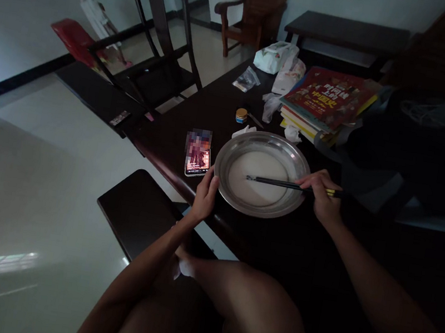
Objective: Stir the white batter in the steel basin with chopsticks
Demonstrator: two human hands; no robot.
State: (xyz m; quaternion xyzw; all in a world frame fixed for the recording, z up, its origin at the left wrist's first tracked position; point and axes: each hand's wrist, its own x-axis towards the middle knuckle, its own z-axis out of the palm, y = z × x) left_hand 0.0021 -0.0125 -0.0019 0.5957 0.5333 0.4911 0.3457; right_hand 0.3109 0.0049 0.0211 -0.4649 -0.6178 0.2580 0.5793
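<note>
A wide metal basin (222, 183) stands on the dark table, holding a whitish, milky mixture (260, 164). My left hand (205, 195) grips the basin's left rim, thumb on the outside near me and the fingers partly hidden behind the wall. In my right hand (321, 196) is a pair of black chopsticks (274, 182), pinched near their yellow-marked ends at the basin's right rim. Their tips reach over the middle of the basin, wet with white; whether they dip into the mixture I cannot tell. Just left of the basin lies a lit phone (198, 157).
Behind the basin are a small jar (241, 115), crumpled tissues (293, 134), a small clear bag (246, 79) and plastic bags (276, 57). Stacked books (328, 99) fill the back right. A dark bench (148, 211) stands front left; a person (98, 17) is in the far left background.
</note>
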